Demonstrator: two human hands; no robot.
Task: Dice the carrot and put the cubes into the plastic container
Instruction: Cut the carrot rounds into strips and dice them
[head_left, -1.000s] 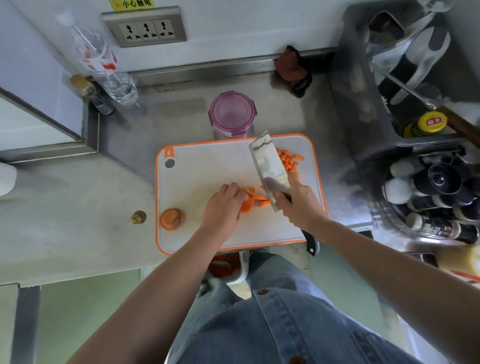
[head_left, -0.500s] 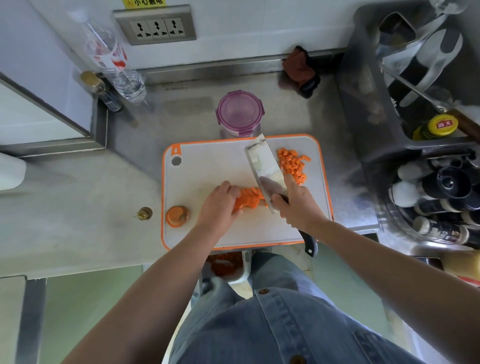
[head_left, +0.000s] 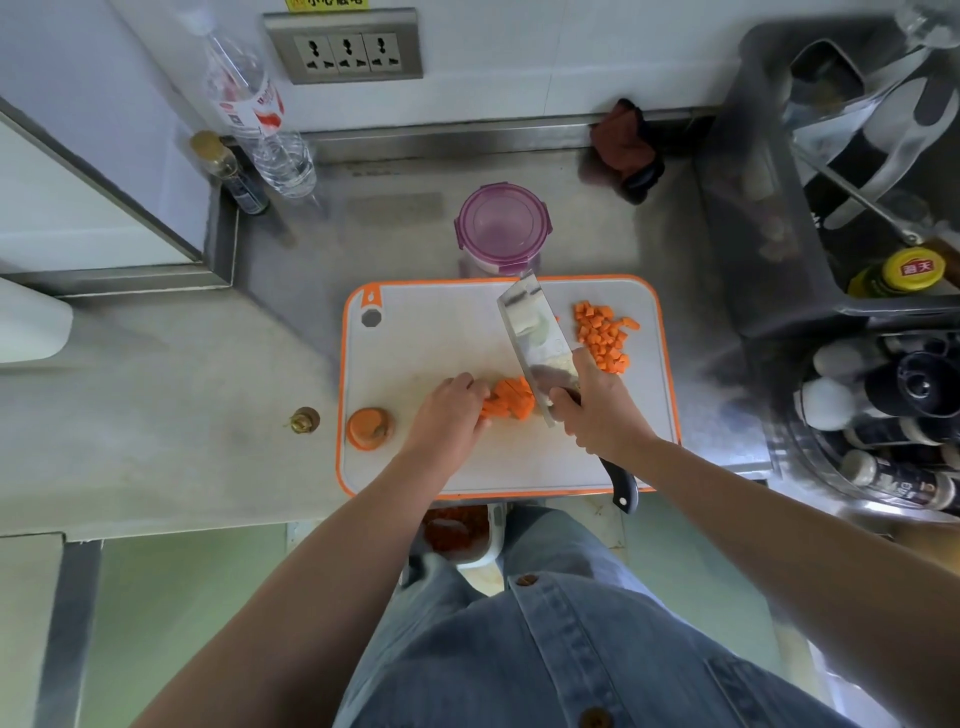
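On the board, carrot strips lie left of cubes; container sits behind.

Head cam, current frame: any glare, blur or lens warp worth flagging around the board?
Head view: wide-angle warp bows the counter edges and leans the bottle; glare patch on the cleaver blade; rack at right looks smeared; board, cubes, the carrot under the left hand and the right hand on the cleaver are sharp; shadows soft.
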